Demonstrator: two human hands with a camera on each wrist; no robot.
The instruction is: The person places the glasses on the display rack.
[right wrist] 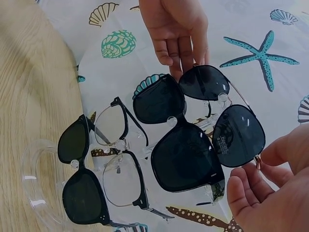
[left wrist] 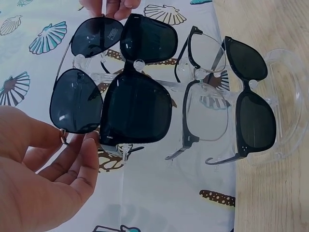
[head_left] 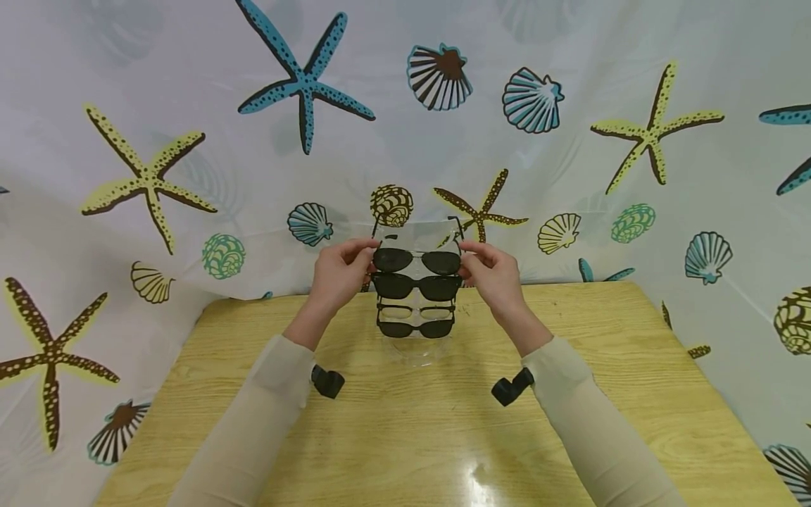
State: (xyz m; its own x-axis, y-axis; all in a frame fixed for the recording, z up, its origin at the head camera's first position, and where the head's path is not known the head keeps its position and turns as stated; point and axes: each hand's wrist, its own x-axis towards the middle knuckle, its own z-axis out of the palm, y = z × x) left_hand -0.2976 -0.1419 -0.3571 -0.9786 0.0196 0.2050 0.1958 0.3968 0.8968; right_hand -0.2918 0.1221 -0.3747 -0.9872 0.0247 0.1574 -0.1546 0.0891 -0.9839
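Note:
At the top of a clear display stand (left wrist: 289,106) sits a pair of thin-framed aviator sunglasses (head_left: 417,261). My left hand (head_left: 343,273) pinches them at the hinge on the left side. On the opposite side my right hand (head_left: 494,275) pinches the other hinge between thumb and fingers. Directly below are thick black sunglasses (head_left: 416,287). Under those come clear-lens eyeglasses (head_left: 417,311) with dark upper rims, then another pair of dark sunglasses (head_left: 415,329) lowest on the stand. In the left wrist view a left-hand thumb (left wrist: 29,128) lies against the aviator hinge.
The stand's round base rests on a wood-grain table (head_left: 405,436) near its back edge. Behind and at both sides hangs a white cloth (head_left: 380,162) printed with starfish and shells. Black wrist-camera mounts (head_left: 328,382) jut from both sleeves.

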